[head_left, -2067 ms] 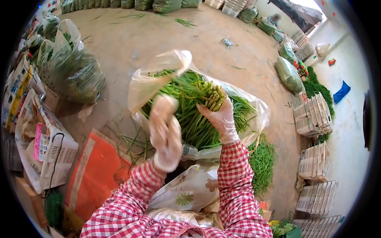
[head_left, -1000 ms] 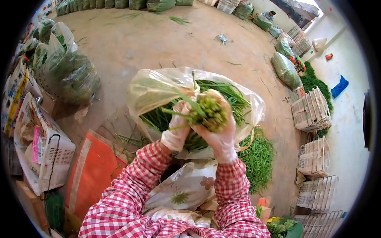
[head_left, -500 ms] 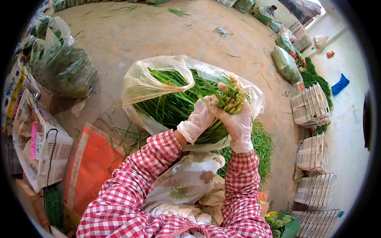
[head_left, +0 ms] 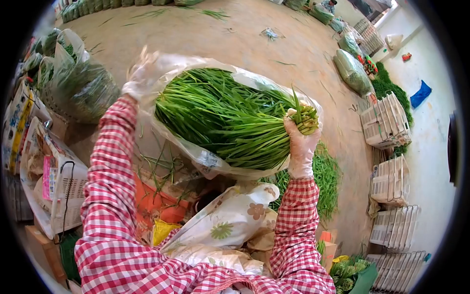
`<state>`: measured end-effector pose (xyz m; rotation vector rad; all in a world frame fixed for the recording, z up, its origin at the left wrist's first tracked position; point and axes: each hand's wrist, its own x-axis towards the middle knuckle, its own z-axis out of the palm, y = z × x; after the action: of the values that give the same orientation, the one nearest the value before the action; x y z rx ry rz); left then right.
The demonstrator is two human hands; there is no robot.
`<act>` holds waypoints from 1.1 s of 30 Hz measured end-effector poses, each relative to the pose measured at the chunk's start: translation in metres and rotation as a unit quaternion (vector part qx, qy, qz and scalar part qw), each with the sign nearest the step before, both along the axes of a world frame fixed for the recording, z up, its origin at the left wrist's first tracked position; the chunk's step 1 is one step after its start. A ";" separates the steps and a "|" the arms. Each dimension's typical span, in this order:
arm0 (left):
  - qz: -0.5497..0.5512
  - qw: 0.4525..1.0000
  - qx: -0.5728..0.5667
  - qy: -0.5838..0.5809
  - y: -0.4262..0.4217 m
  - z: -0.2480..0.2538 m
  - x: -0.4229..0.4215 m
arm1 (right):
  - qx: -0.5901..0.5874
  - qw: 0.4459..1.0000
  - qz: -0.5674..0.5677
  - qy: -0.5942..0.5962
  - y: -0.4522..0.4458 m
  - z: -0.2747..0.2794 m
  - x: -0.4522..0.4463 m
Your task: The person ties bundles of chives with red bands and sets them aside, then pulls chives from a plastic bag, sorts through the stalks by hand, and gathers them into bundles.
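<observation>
In the head view my gloved right hand (head_left: 302, 149) is closed around a bunch of long-leaved greens (head_left: 230, 125), just below its pale, thick cut ends. The leaves fan out to the left over a clear plastic bag (head_left: 196, 156), which is spread wide around them. My gloved left hand (head_left: 140, 78) is raised at the bag's far left edge. Motion smears its fingers, so whether they grip the plastic does not show. A floral cloth (head_left: 235, 215) covers my lap.
Loose greens (head_left: 325, 181) lie on the floor at right. Stuffed bags of greens (head_left: 81, 88) stand at left, near a white crate (head_left: 68, 196). Several plastic crates (head_left: 384, 120) line the right wall. An orange sheet (head_left: 156, 201) lies at lower left.
My left hand has left the stalks and moved far left to the bag's edge. The bag is spread wider, baring more leaves. My right hand still holds the bunch, slightly lower and farther right.
</observation>
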<state>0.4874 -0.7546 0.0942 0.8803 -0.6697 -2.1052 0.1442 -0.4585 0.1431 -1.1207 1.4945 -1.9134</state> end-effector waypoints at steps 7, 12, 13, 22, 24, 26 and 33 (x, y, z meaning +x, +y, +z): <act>0.145 0.872 -0.404 -0.235 0.174 0.030 -0.055 | -0.002 0.999 0.016 -0.027 0.000 -0.011 -0.007; 0.240 0.536 -0.719 -0.371 0.251 0.044 -0.108 | 0.000 1.000 -0.007 0.017 -0.005 -0.012 0.002; 0.218 0.523 -0.734 -0.374 0.268 0.047 -0.117 | 0.006 1.000 0.001 0.006 -0.004 -0.012 0.002; 0.125 0.467 -0.707 -0.517 0.150 -0.080 -0.151 | -0.031 0.997 0.051 0.048 -0.001 0.001 0.032; 0.021 0.537 -0.608 -0.584 0.126 -0.127 -0.147 | -0.085 0.992 0.049 0.083 0.000 0.016 0.041; -0.012 0.415 -0.605 -0.680 0.133 -0.130 -0.145 | -0.092 0.989 0.044 0.112 0.002 0.035 0.039; -0.053 0.393 -0.588 -0.705 0.138 -0.125 -0.154 | -0.190 0.958 -0.108 0.185 0.054 0.171 -0.005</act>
<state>0.3332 -0.6168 -0.0307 1.4057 -2.5308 0.1555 0.1392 -0.4041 0.3136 -1.6167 1.5256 -2.3080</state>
